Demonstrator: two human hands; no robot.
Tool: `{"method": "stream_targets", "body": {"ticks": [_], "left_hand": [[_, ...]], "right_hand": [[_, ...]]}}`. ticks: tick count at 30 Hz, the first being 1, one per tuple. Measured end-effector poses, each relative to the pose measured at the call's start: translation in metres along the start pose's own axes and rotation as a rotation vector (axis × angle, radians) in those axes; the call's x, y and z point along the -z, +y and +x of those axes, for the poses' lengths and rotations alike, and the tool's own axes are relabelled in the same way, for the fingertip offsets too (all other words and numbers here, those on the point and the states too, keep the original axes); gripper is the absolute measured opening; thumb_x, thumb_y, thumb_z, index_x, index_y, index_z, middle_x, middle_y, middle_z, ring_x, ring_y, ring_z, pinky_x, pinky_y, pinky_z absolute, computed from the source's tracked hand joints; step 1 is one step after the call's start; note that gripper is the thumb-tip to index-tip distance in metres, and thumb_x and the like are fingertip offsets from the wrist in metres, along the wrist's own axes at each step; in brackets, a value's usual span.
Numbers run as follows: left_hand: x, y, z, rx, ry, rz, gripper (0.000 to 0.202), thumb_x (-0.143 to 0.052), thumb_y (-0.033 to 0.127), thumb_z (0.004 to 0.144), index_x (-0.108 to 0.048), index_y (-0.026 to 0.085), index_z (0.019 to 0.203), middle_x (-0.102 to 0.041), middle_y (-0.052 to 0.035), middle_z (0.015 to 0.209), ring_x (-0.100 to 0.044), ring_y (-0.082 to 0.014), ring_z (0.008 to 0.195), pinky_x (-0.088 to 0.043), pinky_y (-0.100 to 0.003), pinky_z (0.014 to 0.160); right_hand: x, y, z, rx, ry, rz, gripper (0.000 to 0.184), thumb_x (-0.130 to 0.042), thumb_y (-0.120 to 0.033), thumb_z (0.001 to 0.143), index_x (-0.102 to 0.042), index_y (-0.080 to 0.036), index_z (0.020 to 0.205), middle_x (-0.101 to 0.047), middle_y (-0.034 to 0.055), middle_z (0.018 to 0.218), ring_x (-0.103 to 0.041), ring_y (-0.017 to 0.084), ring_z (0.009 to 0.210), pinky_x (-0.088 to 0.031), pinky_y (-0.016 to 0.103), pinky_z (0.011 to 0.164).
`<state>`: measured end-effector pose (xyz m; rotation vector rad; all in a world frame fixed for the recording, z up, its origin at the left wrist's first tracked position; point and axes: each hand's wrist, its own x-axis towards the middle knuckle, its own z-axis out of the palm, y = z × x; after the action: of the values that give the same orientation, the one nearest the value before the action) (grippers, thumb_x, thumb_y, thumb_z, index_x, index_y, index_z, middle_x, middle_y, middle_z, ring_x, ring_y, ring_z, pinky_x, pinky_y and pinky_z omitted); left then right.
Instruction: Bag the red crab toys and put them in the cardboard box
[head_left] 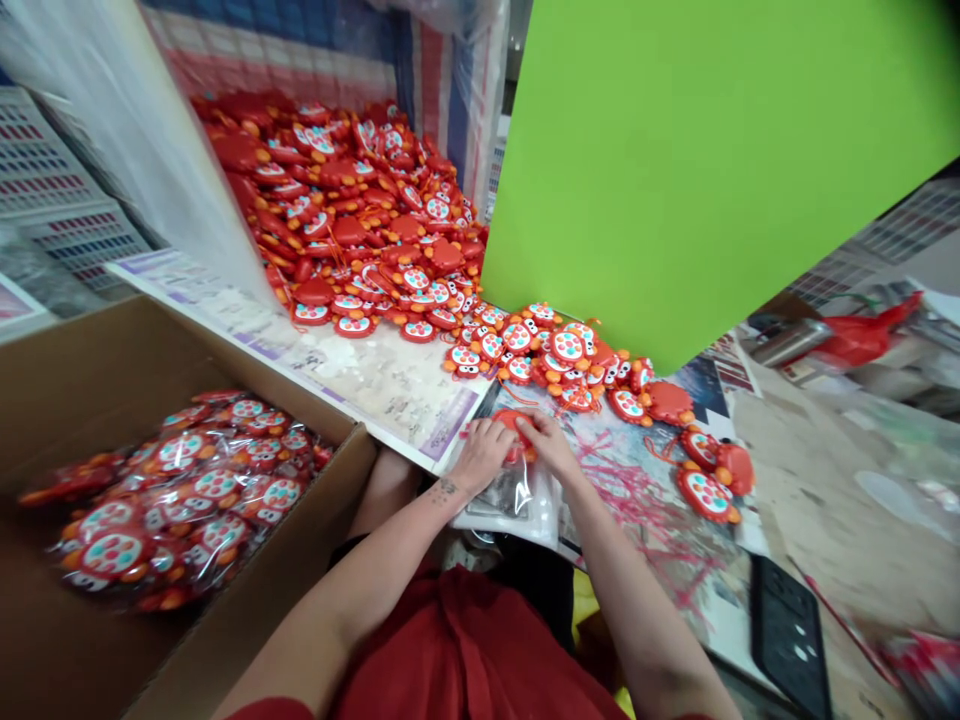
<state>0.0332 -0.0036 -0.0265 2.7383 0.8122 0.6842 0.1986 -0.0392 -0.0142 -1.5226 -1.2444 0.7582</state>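
Note:
My left hand (484,452) and my right hand (550,443) meet at the near edge of the table, both closed on one red crab-shaped toy (515,432). The toy sits at the mouth of a clear plastic bag (517,495) that lies on a stack of such bags under my hands. Just beyond my hands lies a loose cluster of the same red toys (559,355) with white dotted faces. A far larger heap of them (352,210) rises at the back of the table.
A cardboard box (225,620) at my left holds several bagged toys (180,490). A big green panel (690,150) fills the upper right. A black phone (791,630) lies at the table's right front, with loose toys (709,470) and red strings beside it.

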Motion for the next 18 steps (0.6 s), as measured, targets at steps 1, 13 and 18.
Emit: {"method": "stream_targets", "body": {"ticks": [1,13,18], "left_hand": [[0.000,0.000,0.000,0.025,0.011,-0.014,0.024,-0.040,0.027,0.099,-0.062,0.016,0.100,-0.062,-0.0108,0.099,-0.051,-0.0256,0.098,-0.039,-0.042,0.091],[0.012,-0.004,0.021,0.095,-0.114,-0.285,0.007,-0.053,0.018,0.092,-0.059,0.016,0.093,-0.057,-0.0127,0.130,-0.049,-0.0263,0.125,-0.039,-0.044,0.104],[0.035,0.007,0.020,0.077,-0.249,-0.241,0.014,-0.045,0.022,0.097,-0.057,0.016,0.101,-0.067,-0.0071,0.091,-0.061,-0.0243,0.095,-0.043,-0.041,0.091]], "right_hand": [[0.000,0.000,0.001,0.004,-0.051,-0.044,0.039,-0.058,-0.055,0.083,-0.069,-0.022,0.099,-0.072,0.0056,0.098,-0.065,0.023,0.092,-0.049,0.038,0.089],[0.004,0.008,-0.042,-0.057,0.267,-0.377,0.037,-0.045,-0.031,0.086,-0.066,-0.018,0.113,-0.071,0.0069,0.085,-0.063,0.022,0.074,-0.046,0.033,0.071],[-0.017,0.000,-0.044,-0.002,0.421,-0.308,0.039,-0.044,-0.030,0.087,-0.064,-0.014,0.116,-0.070,0.0080,0.088,-0.061,0.020,0.074,-0.048,0.034,0.073]]}}
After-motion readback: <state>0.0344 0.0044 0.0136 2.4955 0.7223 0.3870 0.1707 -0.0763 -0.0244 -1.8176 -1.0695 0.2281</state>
